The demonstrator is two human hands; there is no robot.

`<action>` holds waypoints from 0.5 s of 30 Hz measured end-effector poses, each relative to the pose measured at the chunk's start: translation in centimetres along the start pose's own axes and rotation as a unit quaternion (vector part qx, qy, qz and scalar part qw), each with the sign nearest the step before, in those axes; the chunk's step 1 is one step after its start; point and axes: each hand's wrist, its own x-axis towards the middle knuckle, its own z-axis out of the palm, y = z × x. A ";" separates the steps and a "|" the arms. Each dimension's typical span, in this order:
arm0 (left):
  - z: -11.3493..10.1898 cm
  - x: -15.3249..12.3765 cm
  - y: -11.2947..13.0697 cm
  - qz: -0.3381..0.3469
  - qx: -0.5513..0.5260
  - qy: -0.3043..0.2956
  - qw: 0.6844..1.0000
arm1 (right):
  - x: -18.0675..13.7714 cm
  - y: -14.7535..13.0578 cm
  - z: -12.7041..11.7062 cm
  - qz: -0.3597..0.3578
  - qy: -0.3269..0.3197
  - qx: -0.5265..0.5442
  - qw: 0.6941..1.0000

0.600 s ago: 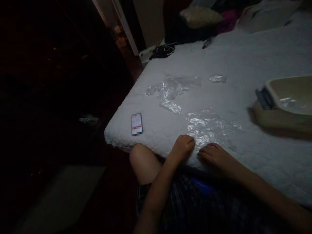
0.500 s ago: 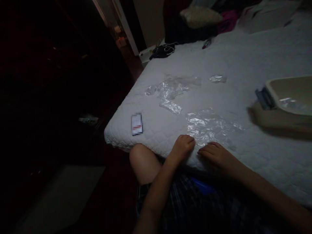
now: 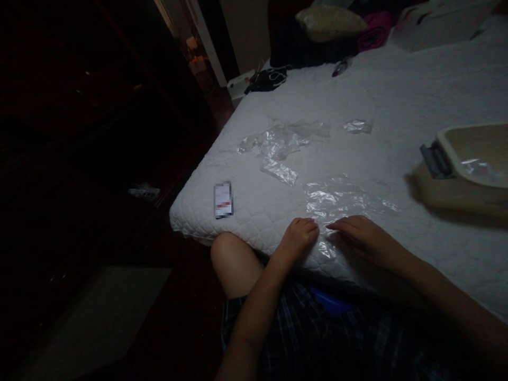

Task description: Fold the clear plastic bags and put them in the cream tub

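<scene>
A crinkled clear plastic bag (image 3: 337, 201) lies spread at the near edge of the bed, shiny in the dim light. My left hand (image 3: 300, 236) rests at its left side, fingers curled onto the film. From the right, my right hand (image 3: 359, 236) reaches over the bag, its fingertips drawn together on the plastic; the thumb is mostly hidden. A near part of the bag shows in the gap between and below the hands.
More clear plastic (image 3: 278, 143) and a small clear packet (image 3: 357, 126) lie farther back. A phone (image 3: 223, 200) is at the left. A beige bin (image 3: 456, 193) with a grey handle holds clear plastic. A pillow (image 3: 331, 24) and a pale box (image 3: 440, 26) stand at the back.
My right hand has shifted slightly up and away from me, and more of the bag's near part shows beneath it. My left hand has stayed nearly still.
</scene>
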 end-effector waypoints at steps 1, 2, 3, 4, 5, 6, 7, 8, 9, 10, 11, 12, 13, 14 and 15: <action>0.0 0.0 0.0 0.000 -0.001 0.000 1.000 | 0.0 0.0 0.0 -0.002 -0.011 0.005 1.000; 0.0 0.0 0.0 0.000 -0.002 -0.001 1.000 | -0.1 -0.1 0.0 -0.003 -0.024 0.008 1.000; 0.0 0.0 0.0 0.000 -0.002 -0.001 1.000 | -0.2 -0.2 0.1 -0.004 -0.037 0.011 0.999; 0.1 0.1 0.0 0.001 -0.002 -0.003 1.000 | -0.3 -0.4 0.2 -0.006 -0.049 0.011 0.999; 0.1 0.1 0.0 0.001 -0.002 -0.004 1.000 | -0.5 -0.5 0.4 -0.009 -0.059 0.010 0.998; 0.1 0.1 0.0 0.002 -0.001 -0.005 1.000 | -0.6 -0.7 0.7 -0.013 -0.066 0.006 0.998; 0.2 0.1 0.0 0.002 0.000 -0.005 1.000 | -0.7 -0.8 1.0 -0.017 -0.072 0.002 0.997; 0.2 0.1 0.0 0.001 0.001 -0.005 1.000 | -0.7 -1.0 1.2 -0.022 -0.074 -0.005 0.997; 0.2 0.1 0.0 0.002 0.001 -0.006 1.000 | -0.7 -1.1 1.4 -0.024 -0.074 -0.011 0.997; 0.2 0.1 0.0 0.001 0.001 -0.007 1.000 | -0.6 -1.3 1.6 -0.026 -0.075 -0.016 0.997; 0.2 0.1 0.0 0.001 0.000 -0.007 1.000 | -0.5 -1.4 1.7 -0.027 -0.075 -0.018 0.997; 0.1 0.0 0.0 0.001 -0.002 -0.006 1.000 | -0.4 -1.5 1.8 -0.027 -0.076 -0.019 0.997; 0.1 0.0 0.0 0.000 -0.004 -0.005 1.000 | -0.3 -1.6 1.8 -0.027 -0.076 -0.017 0.997; 0.1 0.0 0.0 0.000 -0.006 -0.004 1.000 | -0.2 -1.7 1.7 -0.026 -0.076 -0.013 0.997; 0.1 0.0 0.0 -0.001 -0.007 -0.002 1.000 | -0.2 -1.7 1.6 -0.025 -0.074 -0.007 0.997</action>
